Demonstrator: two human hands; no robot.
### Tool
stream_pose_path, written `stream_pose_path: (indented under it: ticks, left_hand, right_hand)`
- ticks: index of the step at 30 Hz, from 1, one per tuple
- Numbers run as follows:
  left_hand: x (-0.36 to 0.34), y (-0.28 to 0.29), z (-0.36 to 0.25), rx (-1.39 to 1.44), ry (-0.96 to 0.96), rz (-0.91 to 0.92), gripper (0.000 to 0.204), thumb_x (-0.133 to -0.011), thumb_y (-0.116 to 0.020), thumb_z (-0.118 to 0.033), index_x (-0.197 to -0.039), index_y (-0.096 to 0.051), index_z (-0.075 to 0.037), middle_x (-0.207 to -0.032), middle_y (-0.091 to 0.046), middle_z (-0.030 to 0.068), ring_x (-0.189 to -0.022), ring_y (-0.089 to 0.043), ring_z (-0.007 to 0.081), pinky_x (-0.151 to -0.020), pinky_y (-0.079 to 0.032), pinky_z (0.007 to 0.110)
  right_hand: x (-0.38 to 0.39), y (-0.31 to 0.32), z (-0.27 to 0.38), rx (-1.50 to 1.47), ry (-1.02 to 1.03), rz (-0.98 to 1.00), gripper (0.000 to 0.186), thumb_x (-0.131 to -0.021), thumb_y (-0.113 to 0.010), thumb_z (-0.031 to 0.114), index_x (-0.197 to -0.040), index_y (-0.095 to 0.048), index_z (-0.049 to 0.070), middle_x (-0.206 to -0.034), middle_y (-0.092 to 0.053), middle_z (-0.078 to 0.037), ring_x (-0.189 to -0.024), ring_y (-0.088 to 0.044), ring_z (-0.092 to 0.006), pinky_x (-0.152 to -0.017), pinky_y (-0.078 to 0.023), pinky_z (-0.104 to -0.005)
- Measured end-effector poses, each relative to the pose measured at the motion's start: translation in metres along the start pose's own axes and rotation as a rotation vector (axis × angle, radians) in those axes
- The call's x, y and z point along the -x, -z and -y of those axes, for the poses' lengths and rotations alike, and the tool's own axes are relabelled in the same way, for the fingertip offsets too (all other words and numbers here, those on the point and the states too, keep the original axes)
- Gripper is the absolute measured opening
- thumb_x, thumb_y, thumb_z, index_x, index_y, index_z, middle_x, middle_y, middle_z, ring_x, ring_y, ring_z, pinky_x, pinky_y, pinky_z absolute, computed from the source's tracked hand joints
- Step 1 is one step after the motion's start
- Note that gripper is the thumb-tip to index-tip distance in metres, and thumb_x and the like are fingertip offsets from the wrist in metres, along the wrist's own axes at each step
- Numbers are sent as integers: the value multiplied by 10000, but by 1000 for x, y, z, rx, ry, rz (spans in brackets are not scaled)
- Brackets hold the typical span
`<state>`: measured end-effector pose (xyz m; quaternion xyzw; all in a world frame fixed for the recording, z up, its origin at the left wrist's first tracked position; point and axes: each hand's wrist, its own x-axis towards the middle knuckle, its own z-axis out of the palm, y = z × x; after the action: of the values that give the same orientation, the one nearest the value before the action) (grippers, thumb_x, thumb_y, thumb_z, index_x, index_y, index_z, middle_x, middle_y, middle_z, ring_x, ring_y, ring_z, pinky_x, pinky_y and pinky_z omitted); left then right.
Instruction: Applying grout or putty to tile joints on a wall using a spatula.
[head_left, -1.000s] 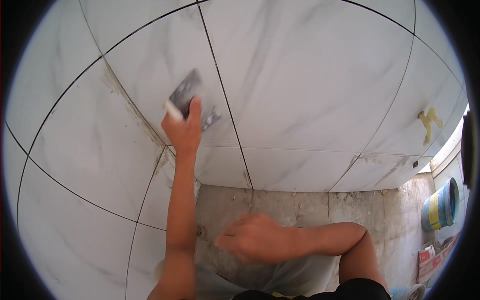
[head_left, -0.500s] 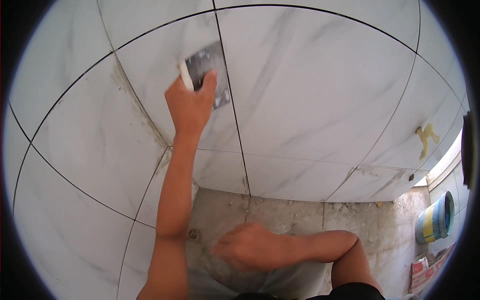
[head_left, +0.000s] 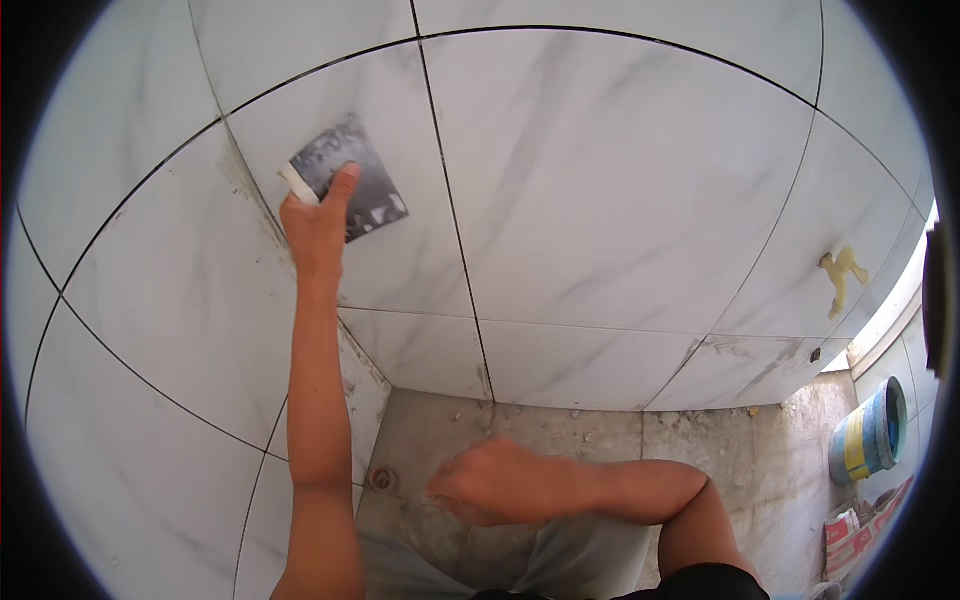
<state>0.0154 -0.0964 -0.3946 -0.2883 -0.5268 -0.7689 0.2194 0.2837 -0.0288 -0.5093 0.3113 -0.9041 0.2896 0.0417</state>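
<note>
A wide scraper with a grey metal blade (head_left: 372, 190) and a pale strip along its back edge lies against the marbled wall tile, close to the left corner. My left hand (head_left: 322, 235) grips it, the thumb laid over the blade, which is specked with whitish residue. To the blade's right runs a dark upright joint (head_left: 447, 180) between tiles. Low in front of my body, above the floor, my right hand (head_left: 500, 485) is curled and slightly blurred. Whatever its fingers hold, if anything, is hidden.
A yellowish tap (head_left: 843, 275) sticks out of the wall at the right. On the dusty floor (head_left: 700, 450) stands a blue bucket (head_left: 868, 435) with a yellow band, near a red and white bag (head_left: 855, 540). A round drain hole (head_left: 381, 480) lies near the corner.
My left hand has carried the scraper left and slightly down, away from the dark upright joint toward the corner, and the blade has turned. My right hand stays about where it was.
</note>
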Motion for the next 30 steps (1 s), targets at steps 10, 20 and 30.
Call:
stream_pose_path:
  ticks: [10, 20, 30]
  left_hand:
    - [-30, -1, 3, -53, 13, 264, 369, -837, -829, -270, -1047, -714, 11, -962, -724, 36, -797, -653, 95, -748, -532, 264]
    - [40, -3, 22, -359, 50, 497, 453, -836, -820, -369, -1029, -695, 21, -858, -719, 73, -768, -641, 101, -710, -525, 286]
    - [-6, -32, -45, -707, -52, 435, 478, -858, -760, -406, -1022, -664, 32, -731, -684, 127, -698, -675, 203, -663, -533, 356]
  right_hand:
    - [-14, -6, -6, 31, -11, 135, 143, -910, -612, 186, -909, -642, 46, -832, -666, -129, -787, -661, -363, -643, -531, -474]
    - [-13, -6, -13, 130, -71, 275, 156, -912, -617, 194, -960, -659, 51, -869, -686, -121, -836, -674, -353, -670, -542, -470]
    - [-2, -4, -10, 33, -11, 234, 218, -923, -622, 212, -1063, -650, 48, -891, -669, -138, -876, -671, -357, -716, -548, -477]
